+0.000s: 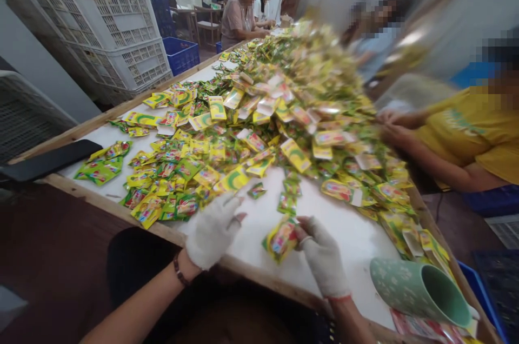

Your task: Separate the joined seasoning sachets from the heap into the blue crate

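My left hand, in a white glove with bare fingertips, is over the table's near edge. Its thumb and fingers are apart, and nothing shows in them. My right hand, gloved the same way, pinches a yellow-and-green packet with a red print at its right edge. Beyond this packet lies a short strip of small green packets on the white tabletop. One small loose green packet lies between my hands and the pile. Left of it, a heap of yellow and green packets comes close to my left fingers.
Small yellow boxes lie among the large pile. A green flowered mug lies tipped on its side at the right. A black flat object rests at the left edge. White crates are stacked behind. Several people sit around the table.
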`<state>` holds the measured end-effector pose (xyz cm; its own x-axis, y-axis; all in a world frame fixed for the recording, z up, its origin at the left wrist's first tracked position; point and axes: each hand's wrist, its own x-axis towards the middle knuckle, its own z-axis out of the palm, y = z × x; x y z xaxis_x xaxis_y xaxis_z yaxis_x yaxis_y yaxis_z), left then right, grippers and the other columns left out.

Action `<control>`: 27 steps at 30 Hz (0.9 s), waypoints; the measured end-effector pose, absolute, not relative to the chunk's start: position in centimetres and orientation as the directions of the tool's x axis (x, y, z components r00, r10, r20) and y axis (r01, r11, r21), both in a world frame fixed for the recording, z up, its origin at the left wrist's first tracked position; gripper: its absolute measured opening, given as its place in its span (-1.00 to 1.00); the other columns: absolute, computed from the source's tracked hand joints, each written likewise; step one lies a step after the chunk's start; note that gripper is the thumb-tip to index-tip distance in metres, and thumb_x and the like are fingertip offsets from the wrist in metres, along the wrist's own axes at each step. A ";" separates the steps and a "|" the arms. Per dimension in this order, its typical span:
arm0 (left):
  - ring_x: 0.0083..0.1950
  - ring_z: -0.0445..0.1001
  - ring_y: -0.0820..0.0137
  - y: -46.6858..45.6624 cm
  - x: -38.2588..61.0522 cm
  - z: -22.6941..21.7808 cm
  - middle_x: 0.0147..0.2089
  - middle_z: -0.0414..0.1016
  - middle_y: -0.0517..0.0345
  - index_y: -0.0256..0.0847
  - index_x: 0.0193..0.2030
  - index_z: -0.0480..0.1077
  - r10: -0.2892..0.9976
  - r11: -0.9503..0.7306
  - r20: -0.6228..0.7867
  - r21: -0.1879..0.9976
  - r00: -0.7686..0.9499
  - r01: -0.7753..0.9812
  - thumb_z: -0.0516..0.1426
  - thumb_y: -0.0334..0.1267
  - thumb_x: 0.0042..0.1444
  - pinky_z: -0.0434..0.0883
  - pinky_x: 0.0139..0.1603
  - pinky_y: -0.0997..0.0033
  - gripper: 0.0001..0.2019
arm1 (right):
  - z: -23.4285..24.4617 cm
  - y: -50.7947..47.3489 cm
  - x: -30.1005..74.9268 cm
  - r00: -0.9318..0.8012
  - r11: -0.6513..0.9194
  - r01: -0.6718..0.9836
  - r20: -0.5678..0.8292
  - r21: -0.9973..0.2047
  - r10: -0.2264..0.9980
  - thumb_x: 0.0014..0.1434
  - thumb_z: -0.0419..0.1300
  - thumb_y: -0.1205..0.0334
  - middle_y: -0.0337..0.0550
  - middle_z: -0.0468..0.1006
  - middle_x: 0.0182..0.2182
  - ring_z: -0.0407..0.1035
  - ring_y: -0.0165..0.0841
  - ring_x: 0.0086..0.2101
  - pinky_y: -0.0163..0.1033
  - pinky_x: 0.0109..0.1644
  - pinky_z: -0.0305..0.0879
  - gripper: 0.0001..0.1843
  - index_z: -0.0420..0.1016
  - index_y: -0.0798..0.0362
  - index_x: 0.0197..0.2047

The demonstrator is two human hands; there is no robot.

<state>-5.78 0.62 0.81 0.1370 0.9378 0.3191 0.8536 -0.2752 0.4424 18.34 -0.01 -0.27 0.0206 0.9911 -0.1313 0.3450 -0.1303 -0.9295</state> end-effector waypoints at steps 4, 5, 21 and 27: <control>-0.01 0.41 0.13 2.1 -9.4 1.7 0.03 0.42 -0.08 -0.21 -0.09 0.43 0.966 -0.058 0.259 0.175 0.011 0.983 0.10 -0.27 0.12 0.37 -0.01 0.18 -0.77 | 2.1 1.0 21.0 0.025 0.013 0.638 0.038 -0.770 0.999 0.12 0.12 0.03 -0.14 0.47 -0.47 0.35 -0.30 -0.42 -0.23 -0.32 0.28 -0.72 0.45 0.07 -0.41; 0.02 0.39 0.09 2.5 -9.8 1.8 0.07 0.39 -0.11 -0.21 -0.05 0.42 0.973 -0.047 0.232 0.115 0.019 0.992 0.13 -0.24 0.09 0.36 -0.01 0.16 -0.72 | 2.7 1.5 20.9 0.016 0.053 0.682 0.087 -0.730 0.996 0.13 0.11 0.05 -0.13 0.48 -0.44 0.36 -0.29 -0.39 -0.22 -0.29 0.28 -0.73 0.46 0.07 -0.38; -0.09 0.42 0.21 0.9 -8.6 2.0 -0.15 0.46 -0.04 -0.22 -0.25 0.39 0.957 -0.079 0.283 0.467 -0.064 0.881 0.05 -0.19 0.15 0.34 -0.07 0.23 -0.83 | -0.2 10.0 10.7 -0.252 0.127 0.691 -0.073 -0.711 0.965 -0.02 0.19 0.30 -0.18 0.47 -0.45 0.36 -0.33 -0.36 -0.30 -0.31 0.24 -0.95 0.38 0.08 -0.42; -0.36 0.41 0.38 1.8 -4.3 1.8 -0.39 0.46 0.20 -0.21 -0.31 0.37 0.986 0.159 -0.126 0.915 -0.112 0.372 0.14 -0.02 0.02 0.32 -0.34 0.43 -0.73 | 0.4 7.0 11.2 -0.302 -0.045 0.181 -0.099 -0.983 0.948 -0.02 0.18 0.27 -0.32 0.44 -0.52 0.30 -0.47 -0.51 -0.36 -0.43 0.25 -0.85 0.32 0.05 -0.32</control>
<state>-4.26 1.83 1.82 -0.1122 0.9857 -0.1257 0.3719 0.1589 0.9146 11.22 7.03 0.40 -0.3023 0.9481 -0.0988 0.1807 -0.0447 -0.9825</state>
